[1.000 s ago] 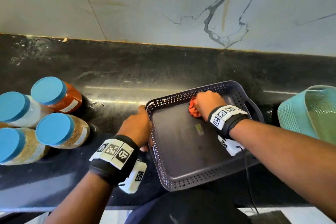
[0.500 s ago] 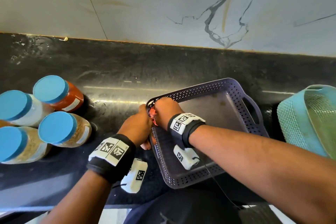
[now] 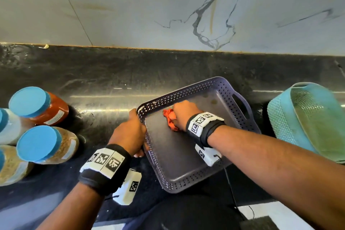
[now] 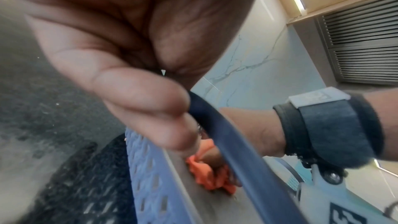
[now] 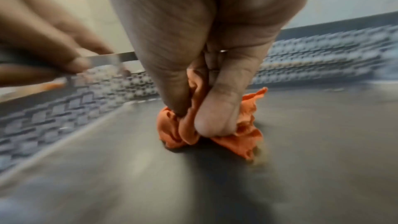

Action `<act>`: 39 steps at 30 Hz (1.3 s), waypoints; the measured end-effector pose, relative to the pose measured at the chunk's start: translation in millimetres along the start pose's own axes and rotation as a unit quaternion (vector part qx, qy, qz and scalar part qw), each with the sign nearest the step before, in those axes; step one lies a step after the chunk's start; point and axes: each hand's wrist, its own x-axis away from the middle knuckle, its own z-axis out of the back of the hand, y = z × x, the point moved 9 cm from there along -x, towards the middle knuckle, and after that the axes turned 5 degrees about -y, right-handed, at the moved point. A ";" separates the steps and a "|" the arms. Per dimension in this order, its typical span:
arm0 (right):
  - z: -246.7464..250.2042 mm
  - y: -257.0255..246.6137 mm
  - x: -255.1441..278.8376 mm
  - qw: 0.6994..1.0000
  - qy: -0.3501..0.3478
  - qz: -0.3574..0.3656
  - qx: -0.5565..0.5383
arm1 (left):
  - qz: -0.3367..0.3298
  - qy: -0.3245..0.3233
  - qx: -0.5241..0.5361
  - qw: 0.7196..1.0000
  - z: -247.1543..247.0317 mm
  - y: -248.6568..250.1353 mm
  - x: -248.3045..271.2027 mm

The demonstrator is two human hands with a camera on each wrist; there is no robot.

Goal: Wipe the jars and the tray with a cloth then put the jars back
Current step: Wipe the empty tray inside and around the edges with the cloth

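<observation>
While the left hand curls over the left rim of the dark perforated plastic tray and steadies it on the black stone counter, the right hand pinches a crumpled orange cloth against the tray floor near the far left corner — the bare floor stretches toward the person and to the right, so the next strokes likely run that way. The tray's long axis slants from the near left to the far right. The blue-lidded jars stand well to the left, nearer the left hand; a teal mesh basket crowds the right side.
</observation>
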 end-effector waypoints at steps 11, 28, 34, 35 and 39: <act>38.7 144.9 -10.7 0.961 0.110 -0.232 -0.106 | -0.015 -0.003 -0.057 0.998 -6.1 6.5 8.9; 4.7 -7.4 -12.7 0.999 -0.023 0.044 0.009 | 0.036 0.040 0.045 0.998 -2.9 -2.6 20.4; 41.9 152.0 -7.6 0.981 0.071 -0.179 -0.015 | 0.036 0.042 0.024 0.998 -4.7 3.8 19.3; 38.1 145.2 -9.0 0.983 0.057 -0.173 -0.009 | 0.035 0.042 0.021 0.998 -6.2 5.6 18.5; 12.6 54.0 -15.2 0.999 0.008 -0.050 -0.017 | 0.045 0.044 0.018 0.998 -8.8 8.0 16.6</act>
